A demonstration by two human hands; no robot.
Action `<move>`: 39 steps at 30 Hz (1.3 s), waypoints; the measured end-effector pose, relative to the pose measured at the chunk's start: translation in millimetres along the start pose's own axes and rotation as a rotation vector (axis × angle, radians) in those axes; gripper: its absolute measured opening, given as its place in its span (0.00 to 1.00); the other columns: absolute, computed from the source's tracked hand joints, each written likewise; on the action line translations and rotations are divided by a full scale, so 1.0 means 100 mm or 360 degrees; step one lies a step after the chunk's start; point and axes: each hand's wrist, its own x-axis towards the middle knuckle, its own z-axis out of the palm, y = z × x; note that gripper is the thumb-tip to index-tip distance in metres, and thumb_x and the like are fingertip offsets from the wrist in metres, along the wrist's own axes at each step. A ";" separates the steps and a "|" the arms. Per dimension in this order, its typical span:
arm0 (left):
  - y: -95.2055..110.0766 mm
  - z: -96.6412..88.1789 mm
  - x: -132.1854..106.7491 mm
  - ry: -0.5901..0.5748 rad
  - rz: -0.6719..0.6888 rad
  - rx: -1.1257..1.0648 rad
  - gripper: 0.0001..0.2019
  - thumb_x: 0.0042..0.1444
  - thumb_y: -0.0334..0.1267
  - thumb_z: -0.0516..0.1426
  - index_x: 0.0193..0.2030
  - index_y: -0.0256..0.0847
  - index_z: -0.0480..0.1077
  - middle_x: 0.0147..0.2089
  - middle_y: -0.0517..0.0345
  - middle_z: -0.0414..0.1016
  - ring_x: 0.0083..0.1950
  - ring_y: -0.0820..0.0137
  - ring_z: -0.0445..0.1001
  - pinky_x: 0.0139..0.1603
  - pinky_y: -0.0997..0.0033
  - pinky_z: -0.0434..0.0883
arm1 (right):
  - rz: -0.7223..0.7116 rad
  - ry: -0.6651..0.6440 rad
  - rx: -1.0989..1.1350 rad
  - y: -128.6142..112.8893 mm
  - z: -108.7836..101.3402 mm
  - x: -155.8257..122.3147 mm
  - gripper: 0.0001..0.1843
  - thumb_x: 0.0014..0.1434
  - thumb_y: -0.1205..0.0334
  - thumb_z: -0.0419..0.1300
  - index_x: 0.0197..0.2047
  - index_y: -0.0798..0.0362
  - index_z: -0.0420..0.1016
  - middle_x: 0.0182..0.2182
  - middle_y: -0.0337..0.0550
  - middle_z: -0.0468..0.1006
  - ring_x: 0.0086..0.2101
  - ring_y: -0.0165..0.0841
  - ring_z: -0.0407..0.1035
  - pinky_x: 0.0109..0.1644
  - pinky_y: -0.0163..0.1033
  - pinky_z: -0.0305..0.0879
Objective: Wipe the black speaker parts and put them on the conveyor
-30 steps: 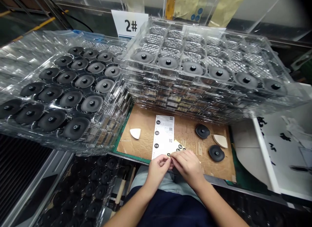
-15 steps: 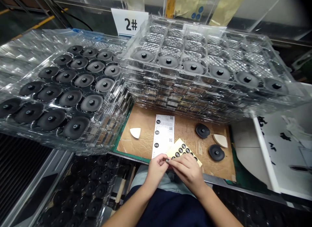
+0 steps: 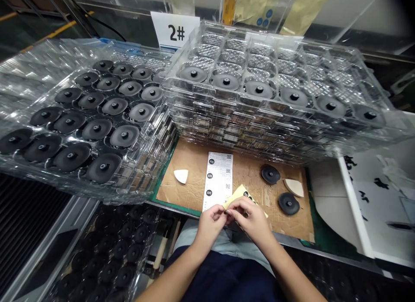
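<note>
Seen from the head camera, a worker sits at a packing desk (image 3: 292, 224), both hands brought together at its near edge, just above the lap. The left hand (image 3: 210, 224) and the right hand (image 3: 253, 220) pinch a small yellow sticker sheet (image 3: 238, 194) between them, fingers (image 3: 223, 212) meeting at its lower edge; the sheet tilts up off the cardboard, likely so that a black dot sticker can be worked free with the fingertips. Both sets of fingers are closed on the sheet, thumbs and forefingers touching, the wrists angled inward and the forearms converging from either side of the body.

Just beyond the hands a white label strip (image 3: 218, 181) lies flat on the cardboard, within easy reach. Two loose black discs (image 3: 269, 174) sit to the right, near a pale wedge (image 3: 294, 187); another wedge (image 3: 180, 175) lies to the left. A left tray stack (image 3: 81, 116) filled with discs and a right tray stack (image 3: 275, 85), only its front row filled, flank the working space. A "2#" sign (image 3: 176, 31) stands behind.
</note>
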 end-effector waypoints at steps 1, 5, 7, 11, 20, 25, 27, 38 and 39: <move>0.00 0.01 -0.01 0.0007 0.0034 0.0051 0.08 0.57 0.38 0.54 0.31 0.36 0.67 0.27 0.63 0.70 0.30 0.73 0.71 0.34 0.68 0.71 | 0.0017 0.0000 -0.0010 -0.03 -0.02 0.04 0.05 0.57 0.66 0.57 0.30 0.53 0.73 0.28 0.42 0.74 0.31 0.32 0.69 0.34 0.36 0.66; 0.00 0.03 -0.06 0.0051 0.0211 0.0310 0.04 0.54 0.31 0.54 0.30 0.36 0.69 0.29 0.58 0.72 0.32 0.69 0.71 0.35 0.67 0.69 | 0.0042 -0.0198 -0.0083 -0.17 0.01 0.31 0.04 0.54 0.70 0.60 0.29 0.52 0.75 0.32 0.42 0.75 0.38 0.33 0.68 0.44 0.38 0.63; -0.01 0.03 -0.10 0.0052 0.0300 0.0426 0.05 0.51 0.28 0.53 0.31 0.36 0.70 0.32 0.53 0.74 0.36 0.66 0.72 0.38 0.65 0.68 | 0.0053 -0.0397 -0.0129 -0.24 0.10 0.46 0.05 0.50 0.72 0.63 0.26 0.53 0.75 0.31 0.40 0.75 0.37 0.32 0.68 0.42 0.36 0.63; -0.03 0.04 -0.17 -0.0006 0.0429 0.0579 0.07 0.48 0.27 0.54 0.32 0.35 0.73 0.37 0.47 0.77 0.40 0.60 0.73 0.42 0.61 0.68 | 0.0101 -0.0686 -0.0269 -0.27 0.28 0.61 0.04 0.48 0.72 0.65 0.24 0.56 0.76 0.29 0.41 0.74 0.35 0.32 0.67 0.39 0.36 0.62; -0.06 0.04 -0.16 -0.0002 0.0431 0.0698 0.08 0.47 0.24 0.55 0.33 0.33 0.73 0.37 0.47 0.78 0.40 0.61 0.74 0.40 0.62 0.70 | 0.0171 -0.0866 -0.0548 -0.29 0.36 0.61 0.06 0.52 0.62 0.64 0.29 0.56 0.76 0.34 0.42 0.74 0.41 0.34 0.65 0.46 0.42 0.59; -0.07 0.03 -0.16 -0.0031 0.0402 0.0700 0.06 0.49 0.25 0.57 0.34 0.34 0.72 0.37 0.54 0.77 0.40 0.67 0.75 0.41 0.62 0.71 | 0.0200 -0.0925 -0.0698 -0.31 0.40 0.62 0.09 0.55 0.59 0.61 0.29 0.56 0.73 0.37 0.41 0.74 0.43 0.34 0.65 0.49 0.45 0.60; -0.07 0.03 -0.15 -0.0039 0.0388 0.0693 0.06 0.50 0.25 0.58 0.35 0.34 0.71 0.37 0.55 0.77 0.41 0.67 0.75 0.41 0.62 0.72 | 0.0197 -0.0938 -0.0739 -0.31 0.41 0.62 0.10 0.56 0.58 0.60 0.30 0.56 0.72 0.38 0.41 0.73 0.44 0.34 0.65 0.49 0.46 0.60; -0.11 0.02 -0.13 -0.0022 0.0387 0.0617 0.07 0.49 0.26 0.59 0.36 0.34 0.71 0.37 0.56 0.76 0.41 0.67 0.75 0.41 0.62 0.72 | 0.0166 -0.0930 -0.0895 -0.32 0.46 0.60 0.11 0.58 0.56 0.58 0.32 0.56 0.72 0.38 0.42 0.73 0.44 0.35 0.65 0.50 0.47 0.60; -0.12 0.02 -0.13 -0.0021 0.0393 0.0614 0.07 0.49 0.25 0.59 0.36 0.34 0.71 0.37 0.56 0.76 0.41 0.67 0.75 0.41 0.62 0.72 | 0.0165 -0.0924 -0.0904 -0.32 0.45 0.60 0.11 0.58 0.56 0.58 0.32 0.56 0.72 0.38 0.42 0.73 0.44 0.35 0.65 0.50 0.47 0.60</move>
